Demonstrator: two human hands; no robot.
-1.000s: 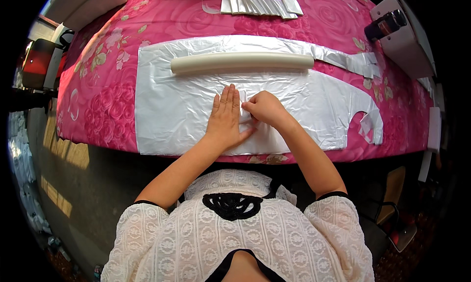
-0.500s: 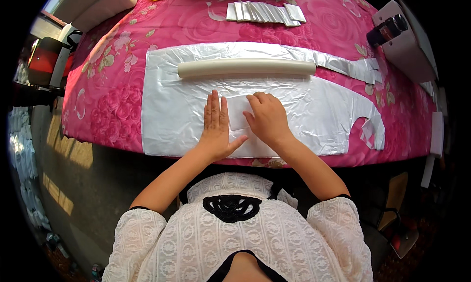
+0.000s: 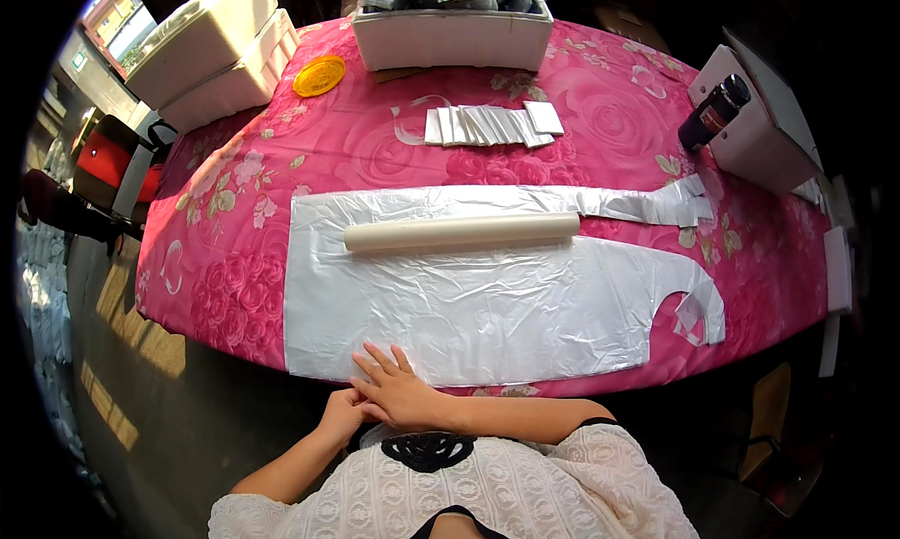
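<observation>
A silvery white plastic sheet (image 3: pixel 469 305) with an apron-like outline lies flat along the near side of the table, a curved loop at its right end. Across its upper part rests a cream-white tube (image 3: pixel 459 232). My right hand (image 3: pixel 401 396) reaches left to the sheet's near edge, fingers stretched and spread over the plastic, holding nothing I can see. Beside it, just off that edge, my left hand (image 3: pixel 343 415) is closed, its fingertips against the right hand's thumb side. Whatever those fingers may hold is hidden.
Beyond the sheet, several flat white folded packets (image 3: pixel 487 125) lie overlapping in a row. A filled white foam box (image 3: pixel 455 40) stands at the back, a yellow dish (image 3: pixel 320 75) left of it. At right, a dark bottle (image 3: pixel 714 113) stands by a white box (image 3: pixel 764 131).
Both hands have left the middle of the sheet and come together at its near left edge. The small white folded piece between them no longer shows there. The view has tilted up.
</observation>
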